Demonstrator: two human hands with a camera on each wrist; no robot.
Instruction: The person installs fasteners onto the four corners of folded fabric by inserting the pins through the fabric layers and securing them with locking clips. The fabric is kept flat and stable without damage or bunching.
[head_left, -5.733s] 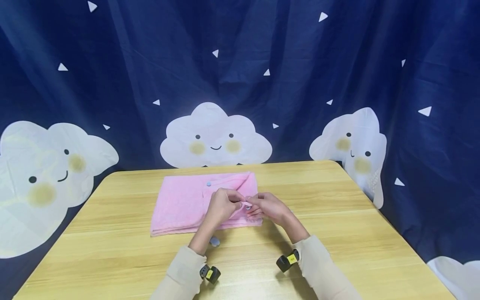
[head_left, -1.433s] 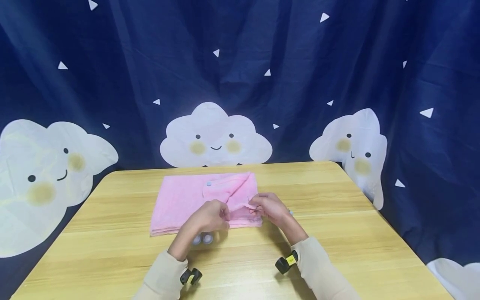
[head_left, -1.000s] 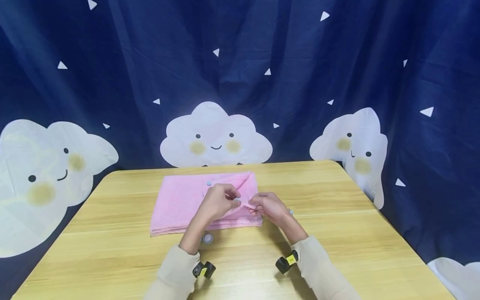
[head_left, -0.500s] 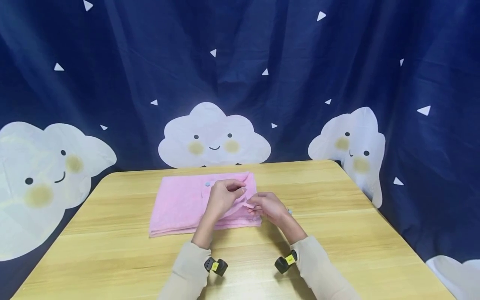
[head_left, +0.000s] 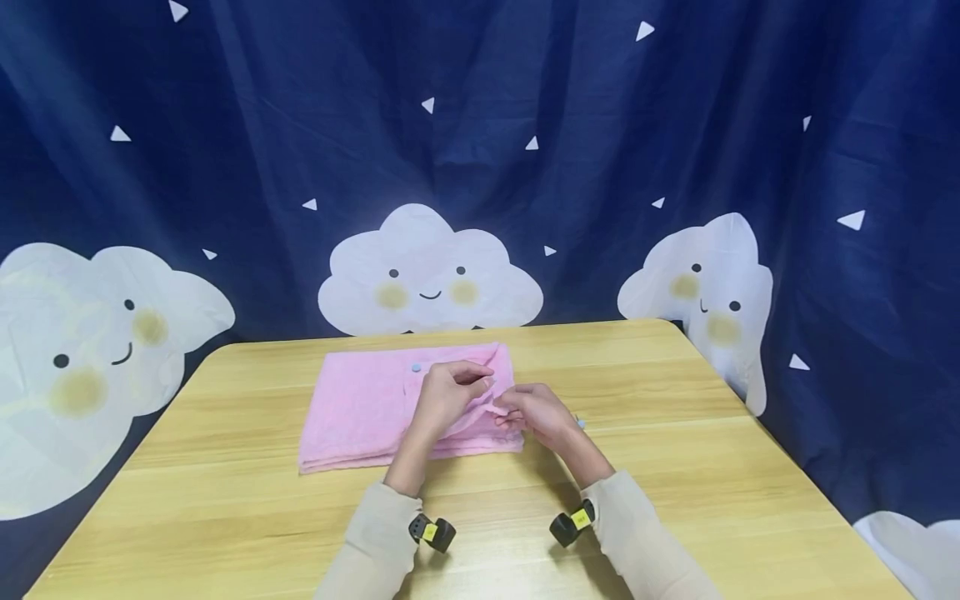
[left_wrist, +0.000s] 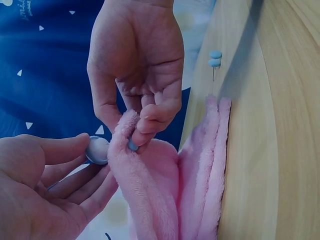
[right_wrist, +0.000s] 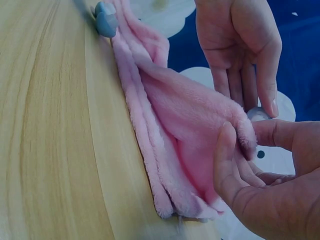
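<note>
A folded pink plush cloth (head_left: 352, 408) lies on the table, its front right corner lifted. My right hand (head_left: 536, 412) pinches that corner between thumb and fingers. In the left wrist view a small blue tip (left_wrist: 132, 145) shows at the cloth's edge, by the right fingertips. My left hand (head_left: 442, 396) holds a round grey-blue cap (left_wrist: 98, 150) between thumb and forefinger. The cap sits close beside the lifted edge, on the other side from the blue tip. A blue button-like head (head_left: 416, 367) rests on the cloth's upper part.
Right of my right hand, blue-headed pins (left_wrist: 215, 62) stand on the wooden table (head_left: 675, 467). Blue rounded caps (right_wrist: 105, 20) stand by the cloth's front edge in the right wrist view. A dark blue curtain (head_left: 480, 167) with white clouds hangs behind the table.
My left hand has gone from the cloth down to the caps at the front edge, then back up to the lifted corner with one cap. The right hand has kept its pinch.
</note>
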